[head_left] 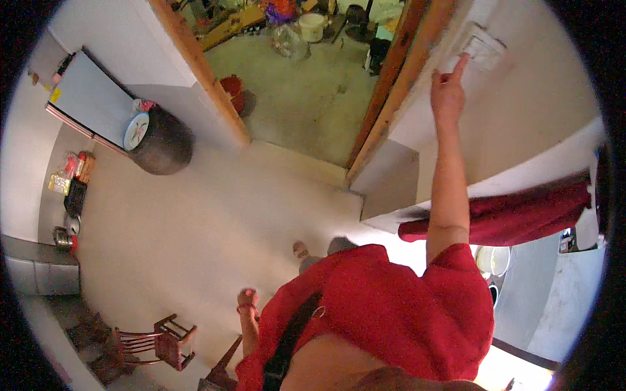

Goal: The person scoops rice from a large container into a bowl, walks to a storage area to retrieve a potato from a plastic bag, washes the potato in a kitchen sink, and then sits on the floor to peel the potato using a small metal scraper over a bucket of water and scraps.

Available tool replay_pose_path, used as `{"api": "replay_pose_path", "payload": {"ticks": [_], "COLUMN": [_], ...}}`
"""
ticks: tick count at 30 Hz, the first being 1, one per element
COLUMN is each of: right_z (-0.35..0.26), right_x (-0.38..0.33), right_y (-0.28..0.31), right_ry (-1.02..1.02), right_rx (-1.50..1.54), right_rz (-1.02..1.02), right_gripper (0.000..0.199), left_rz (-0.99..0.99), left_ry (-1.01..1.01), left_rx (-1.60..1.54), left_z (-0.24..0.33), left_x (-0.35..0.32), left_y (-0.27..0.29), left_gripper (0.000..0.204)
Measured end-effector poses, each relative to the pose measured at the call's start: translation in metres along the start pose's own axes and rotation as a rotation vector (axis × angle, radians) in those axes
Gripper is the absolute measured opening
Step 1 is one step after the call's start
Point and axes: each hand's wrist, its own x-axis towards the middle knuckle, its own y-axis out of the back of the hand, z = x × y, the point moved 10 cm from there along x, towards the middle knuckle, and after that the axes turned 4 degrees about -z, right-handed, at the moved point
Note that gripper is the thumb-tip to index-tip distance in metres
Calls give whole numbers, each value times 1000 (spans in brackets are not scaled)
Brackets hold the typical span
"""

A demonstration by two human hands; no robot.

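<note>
While the right hand (450, 91), gripping nothing, reaches its straight index finger to the white wall switch (486, 48) beside the wooden doorframe (403, 85), whether pressing is done (left hand (248, 298) curled, contents unclear) cannot be told.

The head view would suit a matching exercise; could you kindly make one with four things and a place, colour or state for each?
1. right hand
2. left hand
3. slatted chair
4. pale bucket

A. reddish-brown
B. beyond the wooden door frame
C. index finger at the wall switch
D. lowered at the person's side

Pairs: 1-C, 2-D, 3-A, 4-B
</note>
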Motion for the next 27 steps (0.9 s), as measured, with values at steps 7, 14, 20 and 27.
{"api": "replay_pose_path", "payload": {"ticks": [7, 14, 20, 27], "right_z": [38, 267, 258, 240], "right_x": [-112, -416, -405, -321], "right_y": [-168, -374, -431, -475], "right_ry": [222, 401, -142, -651], "right_rx": [49, -517, -338, -65], "right_rz": [-473, -1766, -1954, -1743], "right_gripper": [35, 35, 30, 29], "left_rz": [451, 556, 424, -58], "left_ry": [-418, -924, -751, -405], "left_rx": [306, 228, 314, -734], "left_z": [86, 248, 203, 155], "left_x": [70, 156, 302, 375], "left_y": [257, 391, 396, 432], "left_gripper": [14, 9, 50, 23]}}
